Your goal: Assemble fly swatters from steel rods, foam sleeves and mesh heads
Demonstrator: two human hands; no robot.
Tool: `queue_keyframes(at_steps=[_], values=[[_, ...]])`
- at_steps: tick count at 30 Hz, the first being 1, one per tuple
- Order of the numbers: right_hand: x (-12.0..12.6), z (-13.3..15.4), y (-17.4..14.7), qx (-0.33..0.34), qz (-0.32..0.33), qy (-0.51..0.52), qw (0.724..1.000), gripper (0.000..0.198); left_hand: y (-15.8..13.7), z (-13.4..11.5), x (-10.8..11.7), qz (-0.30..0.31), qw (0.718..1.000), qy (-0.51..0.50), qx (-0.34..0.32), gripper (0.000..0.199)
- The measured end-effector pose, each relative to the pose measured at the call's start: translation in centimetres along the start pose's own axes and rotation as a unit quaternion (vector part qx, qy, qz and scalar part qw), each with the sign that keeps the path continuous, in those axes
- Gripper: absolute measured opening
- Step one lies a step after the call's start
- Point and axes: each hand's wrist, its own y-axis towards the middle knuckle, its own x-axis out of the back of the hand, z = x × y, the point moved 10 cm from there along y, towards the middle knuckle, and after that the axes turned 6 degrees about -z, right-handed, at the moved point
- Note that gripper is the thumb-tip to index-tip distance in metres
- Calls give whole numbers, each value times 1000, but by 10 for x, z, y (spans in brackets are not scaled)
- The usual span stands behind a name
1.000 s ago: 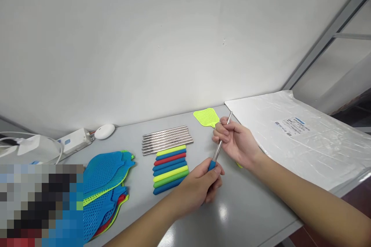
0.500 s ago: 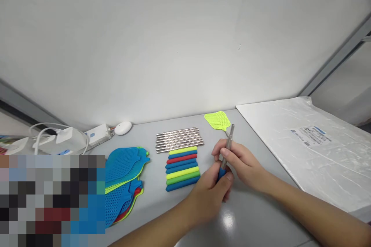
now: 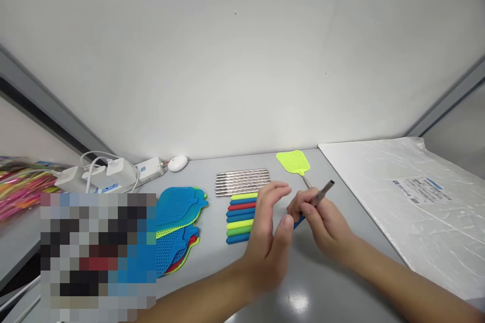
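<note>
My right hand [image 3: 322, 217] is closed round a metal tube [image 3: 324, 192] with a blue grip on its lower end, most of the grip hidden by the fingers. The tube's hollow end points up and to the right. My left hand [image 3: 270, 239] is open and empty, fingers apart, just left of the grip. It partly covers a row of coloured grips [image 3: 239, 229] in blue, green, yellow and red. Behind that row lie several shiny metal tubes [image 3: 242, 180] side by side. A yellow-green fly swatter [image 3: 294, 162] lies beyond my right hand, its handle partly hidden.
At the left are stacked blue, red and yellow-green swatter heads [image 3: 176, 207], partly under a blurred-out patch. Farther left stand a power strip [image 3: 149, 169] with white plugs and a white round device [image 3: 178, 163]. A large plastic-wrapped white board [image 3: 379, 176] lies right, by the wall.
My left hand has let go of the blue grip and moved left, opening. My right hand still holds the tube, now tilted more to the right. The camera view has shifted left.
</note>
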Motion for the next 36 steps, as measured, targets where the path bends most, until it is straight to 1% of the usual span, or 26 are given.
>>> queue_keyframes(at_steps=[2, 4, 5, 7, 9, 10, 12, 14, 16, 18, 21, 24, 27, 29, 32, 34, 36], values=[[-9, 2, -4, 5, 28, 0, 1000, 19, 9, -18, -6, 41, 999, 22, -23, 36], [-15, 6, -6, 28, 36, -13, 999, 17, 16, -35, -18, 101, 994, 22, -37, 35], [-18, 9, -6, 41, 39, -21, 998, 18, 19, -39, -22, 124, 992, 19, -29, 33], [-26, 13, -5, 51, 59, -32, 996, 21, 25, -39, -25, 136, 991, 18, 7, 27], [-34, 12, -3, 28, 95, -30, 995, 22, 31, -33, -23, 126, 991, 28, 42, 29], [-38, 9, -3, 6, 116, -28, 993, 19, 33, -32, -21, 122, 991, 32, 48, 30], [-43, 3, -1, -37, 155, -30, 987, 8, 37, -32, -17, 115, 992, 28, 48, 30], [-44, -4, -1, -73, 181, -34, 980, 7, 43, -36, -9, 92, 995, 0, 42, 28], [-41, -11, 0, -102, 181, -32, 978, 17, 50, -43, 4, 45, 997, -45, 34, 27], [-38, -17, -1, -122, 169, -28, 978, 26, 57, -46, 17, -8, 995, -89, 41, 27], [-41, -18, -6, -118, 172, -11, 978, 32, 64, -40, 27, -54, 988, -131, 64, 30], [-51, -13, -16, -116, 199, 24, 973, 31, 64, -27, 27, -74, 981, -153, 90, 34], [-61, -8, -28, -154, 220, 53, 962, 28, 57, -15, 24, -100, 974, -167, 119, 36], [-66, -3, -33, -177, 229, 61, 955, 27, 51, -13, 20, -109, 968, -182, 131, 36], [-70, 4, -38, -194, 237, 68, 950, 25, 43, -13, 13, -113, 959, -212, 148, 36], [-69, 6, -38, -195, 234, 63, 950, 25, 38, -12, 9, -118, 953, -224, 163, 36], [-66, 10, -35, -178, 220, 47, 958, 25, 33, -10, 7, -128, 948, -232, 177, 37]])
